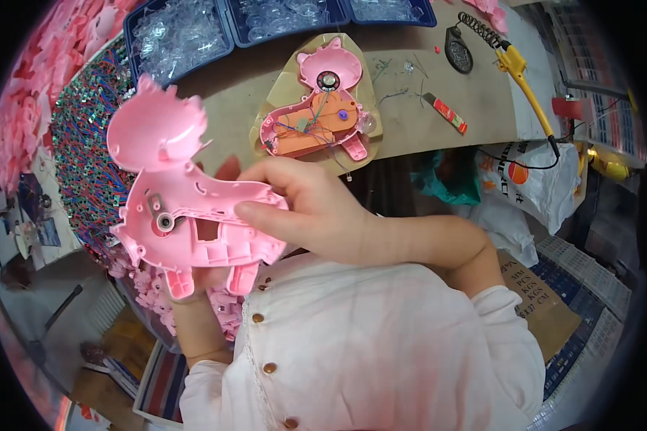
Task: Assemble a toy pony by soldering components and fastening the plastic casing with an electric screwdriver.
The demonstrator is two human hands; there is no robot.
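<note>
- The surface (pixel 485 104) spreads across the far side.
- The right arm bends at the elbow, its forearm crossing leftward; the right hand (pixel 305 208) pinches the pink shell (pixel 237 190) at its right end, thumb on the open face, fingers curled behind. The left forearm rises from the near side; the left hand (pixel 212 276) is mostly hidden behind the shell, so how far it is closed I cannot tell.
- The one held shell is left of centre, near the surface, hollow side showing: a rounded head, two stubby legs, one rectangular opening, one round metal piece.
- Three blue trays (pixel 230 29) of clear plastic pieces, far side.
- One heap of wired boards (pixel 86 136), left.
- One beige holder (pixel 262 108), far centre, carrying a second pink shell (pixel 331 63) with orange parts.
- One yellow-handled soldering iron (pixel 530 90), far right.
- One red-handled blade (pixel 449 115), left of the iron.
</note>
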